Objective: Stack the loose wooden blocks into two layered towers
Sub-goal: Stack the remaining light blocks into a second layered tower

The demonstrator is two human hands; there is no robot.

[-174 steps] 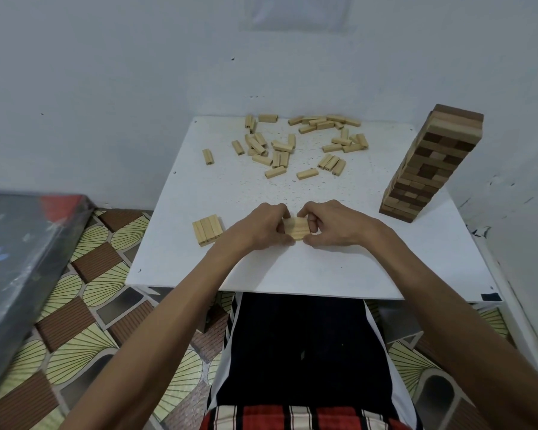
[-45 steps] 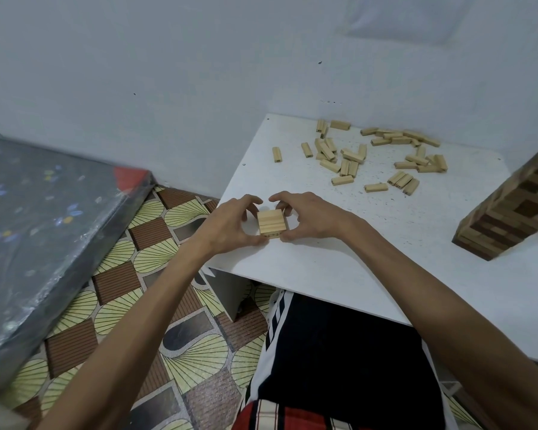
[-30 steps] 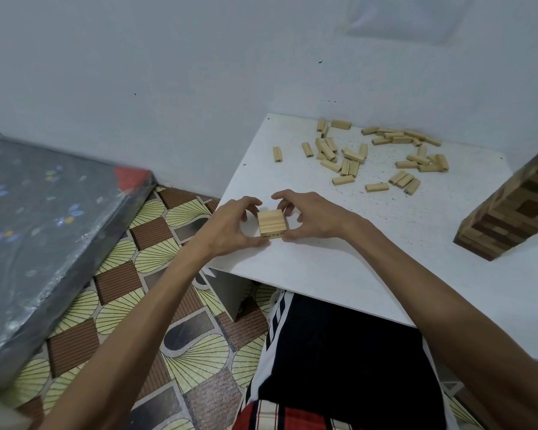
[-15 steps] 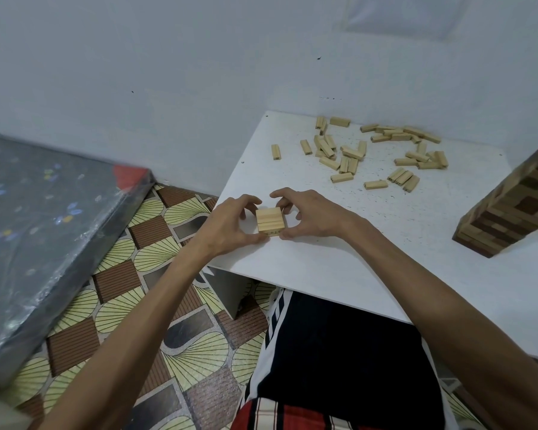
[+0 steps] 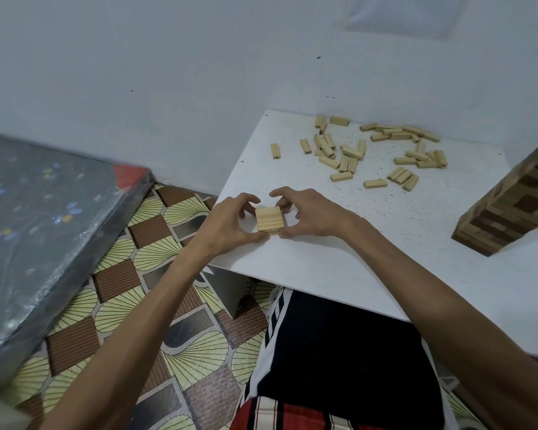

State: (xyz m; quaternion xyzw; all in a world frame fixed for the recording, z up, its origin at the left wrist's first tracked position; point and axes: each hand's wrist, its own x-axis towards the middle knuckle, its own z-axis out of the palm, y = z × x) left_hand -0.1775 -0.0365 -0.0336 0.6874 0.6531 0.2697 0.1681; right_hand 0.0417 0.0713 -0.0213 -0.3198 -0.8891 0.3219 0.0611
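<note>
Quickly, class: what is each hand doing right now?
Left hand: closed on the left side of the small block stack.
Right hand: closed on its right side.

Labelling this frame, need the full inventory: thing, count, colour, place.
small block stack: one, pale wood, two layers visible, near left corner of the table, between both hands
loose wooden blocks: a few dozen, exact count unclear, pale wood, scattered at the table's far side
finished tower: one, mixed light and dark brown, right edge, cropped by the frame
table: one, white, speckled
wrapped flat slab: one, dark with a red corner, on the floor at left
floor tiles: brown and yellow fan pattern
left hand: grip on the stack's left side
right hand: grip on the stack's right side
</note>
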